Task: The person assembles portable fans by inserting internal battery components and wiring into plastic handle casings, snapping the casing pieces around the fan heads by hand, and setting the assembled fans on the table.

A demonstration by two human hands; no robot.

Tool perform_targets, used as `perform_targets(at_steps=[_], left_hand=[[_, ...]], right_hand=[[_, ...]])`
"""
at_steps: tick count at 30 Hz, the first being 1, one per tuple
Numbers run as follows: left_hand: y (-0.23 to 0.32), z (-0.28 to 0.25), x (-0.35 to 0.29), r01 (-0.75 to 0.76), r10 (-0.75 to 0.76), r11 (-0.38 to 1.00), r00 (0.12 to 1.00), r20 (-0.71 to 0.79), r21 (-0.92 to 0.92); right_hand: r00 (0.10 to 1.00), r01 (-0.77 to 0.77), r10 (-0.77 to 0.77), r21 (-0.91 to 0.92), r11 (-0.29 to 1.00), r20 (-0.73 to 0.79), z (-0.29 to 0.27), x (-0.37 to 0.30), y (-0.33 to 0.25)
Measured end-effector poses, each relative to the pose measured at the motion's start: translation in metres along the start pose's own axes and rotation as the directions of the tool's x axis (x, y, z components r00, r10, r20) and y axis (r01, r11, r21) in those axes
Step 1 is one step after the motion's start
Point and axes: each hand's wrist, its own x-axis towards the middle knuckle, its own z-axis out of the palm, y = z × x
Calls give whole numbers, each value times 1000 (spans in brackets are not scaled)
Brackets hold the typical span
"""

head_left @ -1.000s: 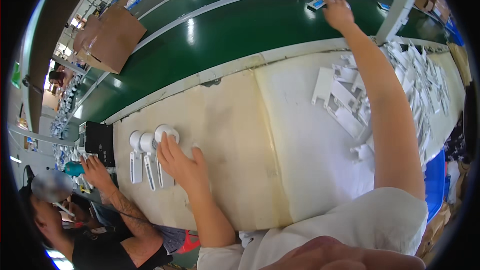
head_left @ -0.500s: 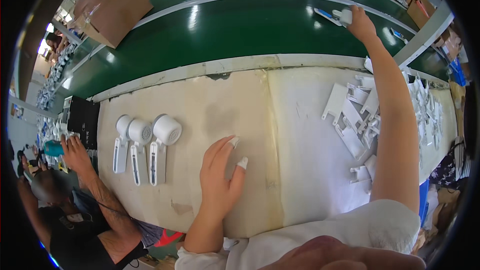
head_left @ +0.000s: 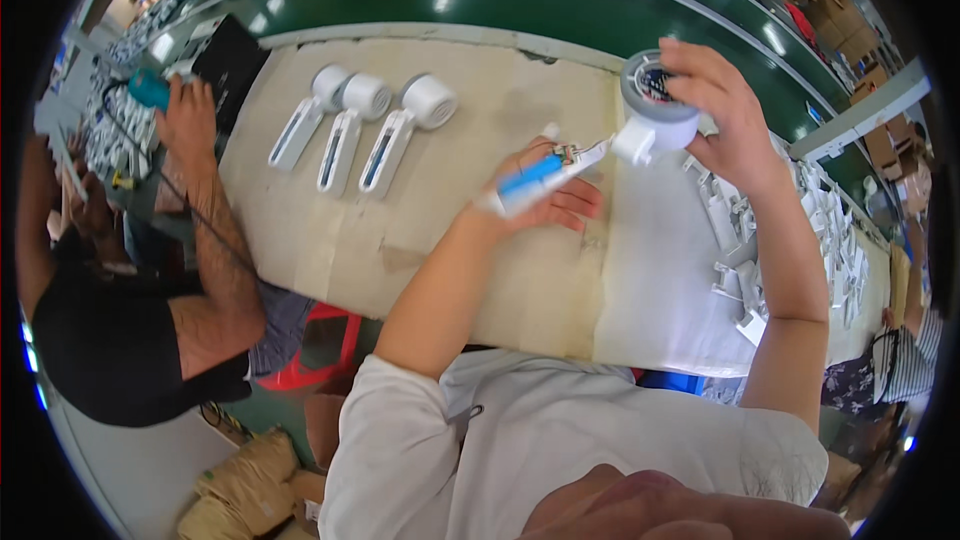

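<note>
My right hand (head_left: 725, 110) grips the round white and grey head of a handheld fan (head_left: 665, 125). The head's open face shows a dark circuit board inside. Its white handle slants down to the left, uncovered, with a blue battery (head_left: 530, 176) and small wires in view. Under and behind that handle is my left hand (head_left: 560, 202), its fingers stretched out and apart; the handle crosses the palm, and whether it touches is not clear. A white cover shows on one left fingertip. Three similar white fans (head_left: 385, 135) lie side by side on the table to the left.
White plastic handle shells (head_left: 735, 230) are heaped on the right of the pale worktable (head_left: 450, 250). A green conveyor belt (head_left: 540, 0) runs behind it. At the left a co-worker's hand (head_left: 190, 125) holds a teal tool (head_left: 150, 88) beside a black box (head_left: 230, 65).
My right hand has come back from the belt toward me, bringing the fan over the table. My left hand has moved right, under its handle. The view has shifted.
</note>
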Motion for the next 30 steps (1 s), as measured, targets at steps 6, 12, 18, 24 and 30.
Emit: perform_targets(at_steps=[6,12,18,24,30], left_hand=[[-22,26,-3,-65,48,993,984,169,94],[-21,38,-7,-441,479,852,874,-81,282],[-31,39,2,-194,438,710,874,-209,677],[-33,48,3,-36,454,537,854,-253,843],[-32,45,1,-13,411,536,877,-247,844]], right_hand=[[988,39,-45,-45,998,-151,23,-20,-25],[925,-321,287,-107,941,-247,44,-61,-47],[936,-292,201,-317,902,-290,58,-92,-38],[934,-289,194,-314,904,-300,61,-95,-36],[948,-300,258,-261,918,-185,52,-91,-36]])
